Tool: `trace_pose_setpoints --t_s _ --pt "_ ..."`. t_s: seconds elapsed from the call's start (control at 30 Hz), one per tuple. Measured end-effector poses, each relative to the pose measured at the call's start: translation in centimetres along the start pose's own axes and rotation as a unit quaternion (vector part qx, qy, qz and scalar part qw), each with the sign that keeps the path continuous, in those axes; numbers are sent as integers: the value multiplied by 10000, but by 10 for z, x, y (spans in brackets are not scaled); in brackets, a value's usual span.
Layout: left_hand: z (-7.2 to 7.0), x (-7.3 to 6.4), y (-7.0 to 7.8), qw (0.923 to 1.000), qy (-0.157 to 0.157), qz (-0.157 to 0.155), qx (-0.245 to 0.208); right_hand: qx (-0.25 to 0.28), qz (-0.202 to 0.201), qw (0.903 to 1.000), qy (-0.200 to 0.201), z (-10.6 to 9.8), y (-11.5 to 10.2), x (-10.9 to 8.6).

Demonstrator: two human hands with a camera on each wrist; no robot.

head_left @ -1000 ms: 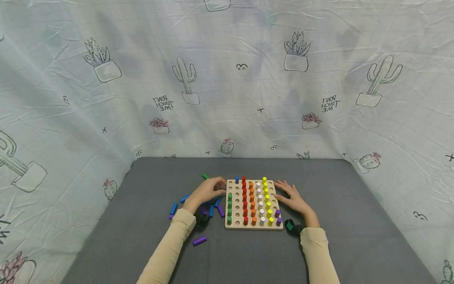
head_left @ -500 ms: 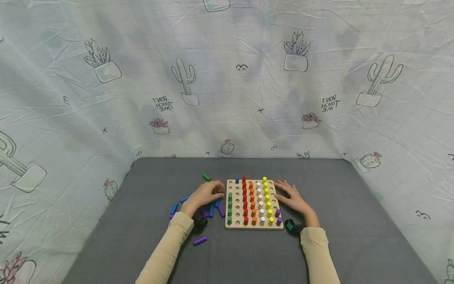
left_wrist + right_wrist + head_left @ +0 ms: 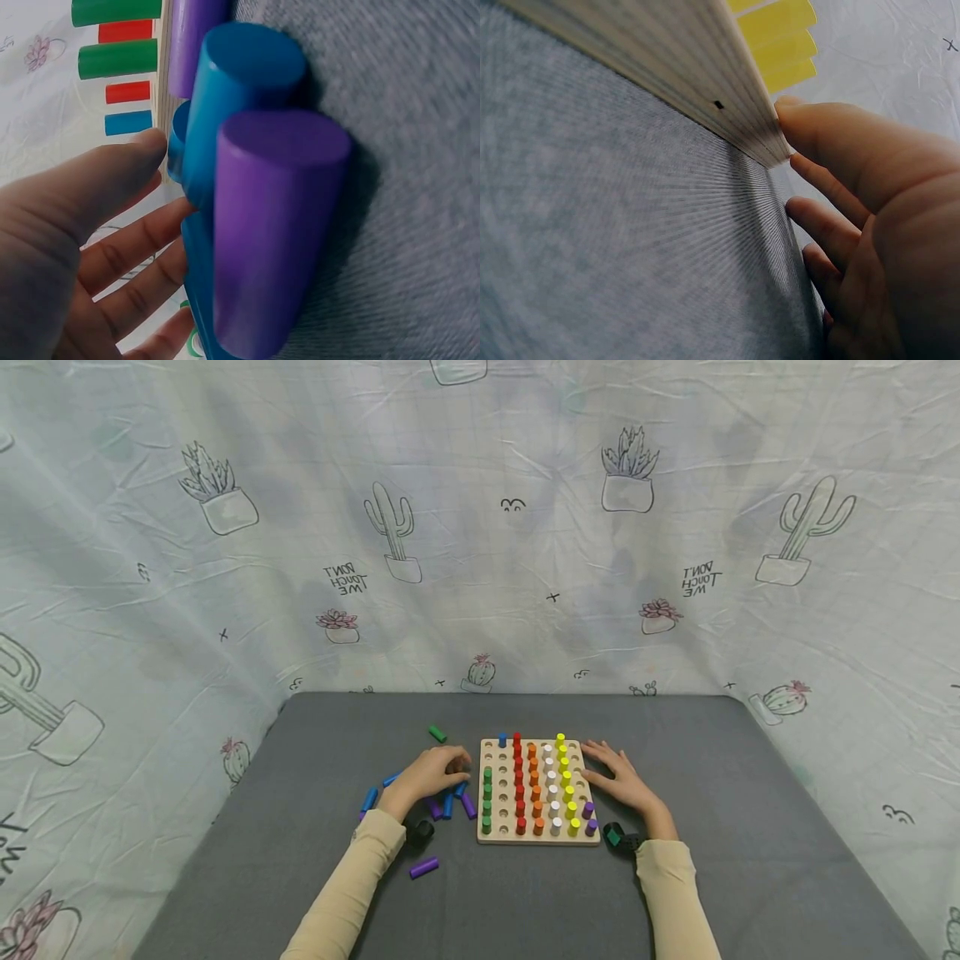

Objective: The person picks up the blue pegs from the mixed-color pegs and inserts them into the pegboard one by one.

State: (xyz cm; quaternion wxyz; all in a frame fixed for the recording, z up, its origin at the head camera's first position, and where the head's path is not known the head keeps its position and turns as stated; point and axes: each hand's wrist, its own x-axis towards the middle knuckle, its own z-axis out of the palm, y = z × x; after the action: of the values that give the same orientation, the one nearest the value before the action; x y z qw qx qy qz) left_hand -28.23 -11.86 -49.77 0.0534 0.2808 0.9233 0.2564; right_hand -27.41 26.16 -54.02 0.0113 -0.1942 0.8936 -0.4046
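Note:
My left hand (image 3: 433, 772) is over the loose pegs just left of the wooden pegboard (image 3: 540, 840). In the left wrist view its thumb and fingers are spread apart around a blue peg (image 3: 177, 150) that is partly hidden behind another blue peg (image 3: 210, 135). A purple peg (image 3: 277, 240) stands out in front, nearest that camera. My right hand (image 3: 621, 778) rests at the board's right edge, fingers extended, the thumb against its side. Standing in the board are columns of green (image 3: 487, 792), red, orange, white and yellow pegs, plus a blue peg (image 3: 502, 741) and two purple ones.
A green peg (image 3: 437, 734) lies beyond the left hand. Another purple peg (image 3: 424, 867) lies nearer the front of the grey table (image 3: 525, 902). More blue and purple pegs are scattered around the left wrist. A patterned curtain (image 3: 480, 527) closes off the back and sides.
My left hand has drawn back slightly from the board's upper left edge, moving left and toward me over the loose pegs. My right hand stays at the board's right edge.

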Motion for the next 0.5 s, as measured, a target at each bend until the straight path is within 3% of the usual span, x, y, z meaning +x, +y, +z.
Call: trace_pose_setpoints --t_s 0.5 --pt "3 1 1 9996 -112 80 259 147 57 9998 -102 -2 1 -1"
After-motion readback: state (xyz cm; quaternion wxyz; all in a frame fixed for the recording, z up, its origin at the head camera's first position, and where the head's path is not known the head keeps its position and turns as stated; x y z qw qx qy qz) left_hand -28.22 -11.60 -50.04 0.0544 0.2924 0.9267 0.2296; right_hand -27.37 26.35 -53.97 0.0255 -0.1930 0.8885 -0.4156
